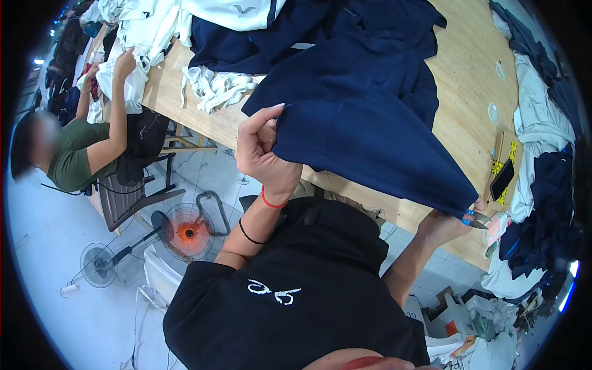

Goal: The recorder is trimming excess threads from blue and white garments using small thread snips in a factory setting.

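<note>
Between the person's two hands, a navy garment stretches over the wooden table. The left hand, fingers curled, pinches its near edge; the right hand, mostly closed, grips its corner and blue-handled snips.

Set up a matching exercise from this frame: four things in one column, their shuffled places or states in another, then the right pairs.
Column one
1. Navy cloth
2. Scissors
3. White strips
4. Orange-centred fan

Column two
A. In a loose heap on the table
B. Near the chair
C. Stretched from the left hand to the right hand
D. Blades pointing out from the right hand

Pairs: 1-C, 2-D, 3-A, 4-B
</note>
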Demonstrator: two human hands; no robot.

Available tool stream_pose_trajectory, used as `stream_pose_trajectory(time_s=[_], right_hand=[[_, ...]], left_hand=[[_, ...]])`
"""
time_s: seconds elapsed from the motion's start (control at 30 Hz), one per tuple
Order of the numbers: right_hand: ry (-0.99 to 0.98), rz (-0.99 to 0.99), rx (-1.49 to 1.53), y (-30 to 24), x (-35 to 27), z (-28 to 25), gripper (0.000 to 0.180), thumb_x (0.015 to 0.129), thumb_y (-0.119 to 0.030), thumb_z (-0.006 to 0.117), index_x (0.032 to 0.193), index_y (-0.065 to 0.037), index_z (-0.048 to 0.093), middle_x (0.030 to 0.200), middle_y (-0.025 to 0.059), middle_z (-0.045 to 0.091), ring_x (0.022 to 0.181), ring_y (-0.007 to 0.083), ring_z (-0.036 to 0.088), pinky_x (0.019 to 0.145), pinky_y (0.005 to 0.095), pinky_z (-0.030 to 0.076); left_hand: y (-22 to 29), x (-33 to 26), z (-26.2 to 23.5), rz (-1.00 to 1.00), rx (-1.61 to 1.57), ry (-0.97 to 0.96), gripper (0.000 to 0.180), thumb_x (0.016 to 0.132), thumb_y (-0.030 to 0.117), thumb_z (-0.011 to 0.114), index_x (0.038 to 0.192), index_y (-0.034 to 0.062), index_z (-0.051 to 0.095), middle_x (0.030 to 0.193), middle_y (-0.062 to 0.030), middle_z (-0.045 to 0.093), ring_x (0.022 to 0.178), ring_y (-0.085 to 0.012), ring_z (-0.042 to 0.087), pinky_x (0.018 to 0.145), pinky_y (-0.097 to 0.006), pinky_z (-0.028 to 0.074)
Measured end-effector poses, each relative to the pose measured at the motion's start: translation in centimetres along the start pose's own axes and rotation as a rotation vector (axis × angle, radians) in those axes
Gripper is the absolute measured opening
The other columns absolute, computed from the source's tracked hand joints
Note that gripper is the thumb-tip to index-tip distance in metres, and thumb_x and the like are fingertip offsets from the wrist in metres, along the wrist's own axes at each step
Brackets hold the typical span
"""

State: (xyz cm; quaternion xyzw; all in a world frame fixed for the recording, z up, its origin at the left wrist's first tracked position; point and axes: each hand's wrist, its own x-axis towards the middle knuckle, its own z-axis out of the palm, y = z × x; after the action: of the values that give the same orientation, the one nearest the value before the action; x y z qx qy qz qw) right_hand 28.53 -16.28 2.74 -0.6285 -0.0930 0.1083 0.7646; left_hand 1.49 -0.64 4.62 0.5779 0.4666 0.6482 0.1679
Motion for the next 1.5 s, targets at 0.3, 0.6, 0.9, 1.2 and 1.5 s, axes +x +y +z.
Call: stream_pose_trajectory(time_s=[0.3,0.6,0.9,1.2,1.5], right_hand=[[-0.459,0.056,-0.155,-1.5,-0.5,-0.8,0.027,0.093,0.0,0.076,0.115,-0.001,0.061,0.08,-0.0042,0.052,0.065,0.0045,0.042,0.063,0.0187,0.031],[-0.777,0.217,-0.194,-2.5,-0.9,0.0,0.025,0.08,0.008,0.08,0.095,-0.004,0.064,0.081,-0.0026,0.055,0.072,0.0061,0.048,0.065,0.0227,0.036],[-0.455,0.638,0.252,-3.2,2.1,-0.8,0.023,0.092,0.007,0.067,0.113,0.001,0.064,0.09,0.0086,0.068,0.052,0.0024,0.039,0.047,0.0208,0.033],[-0.209,0.311,-0.093,-0.2,1.4,-0.3,0.014,0.104,-0.013,0.072,0.094,-0.006,0.066,0.068,0.0074,0.068,0.045,0.0023,0.038,0.043,0.02,0.026],[-0.249,0.347,0.105,-0.7,1.2,1.0,0.025,0.11,-0.019,0.064,0.087,-0.01,0.059,0.058,0.0003,0.053,0.042,0.0051,0.033,0.042,0.0212,0.026]], left_hand=[[-3.8,2.0,-1.9,0.214,0.355,-0.166,0.036,0.078,-0.007,0.08,0.112,0.0037,0.079,0.092,-0.0092,0.065,0.081,-0.0185,0.062,0.068,-0.031,0.053],[-4.7,1.3,-2.9,-0.697,-0.414,-0.646,0.035,0.086,-0.02,0.063,0.113,-0.0024,0.075,0.118,-0.0133,0.073,0.116,-0.0199,0.07,0.102,-0.03,0.055],[-2.8,6.4,-5.7,-0.74,-0.208,-1.359,0.03,0.079,-0.01,0.084,0.108,-0.0047,0.077,0.096,-0.0062,0.076,0.092,-0.0106,0.074,0.081,-0.023,0.057],[-6.1,0.9,-1.6,-0.872,-0.323,-0.654,0.023,0.105,0.021,0.072,0.087,0.0069,0.068,0.074,0.0073,0.061,0.059,0.0,0.052,0.05,-0.019,0.041],[-3.2,0.8,0.8,-0.991,-0.484,-0.317,0.031,0.113,0.031,0.058,0.09,0.0131,0.065,0.074,0.0103,0.059,0.058,0.0027,0.05,0.046,-0.017,0.036]])
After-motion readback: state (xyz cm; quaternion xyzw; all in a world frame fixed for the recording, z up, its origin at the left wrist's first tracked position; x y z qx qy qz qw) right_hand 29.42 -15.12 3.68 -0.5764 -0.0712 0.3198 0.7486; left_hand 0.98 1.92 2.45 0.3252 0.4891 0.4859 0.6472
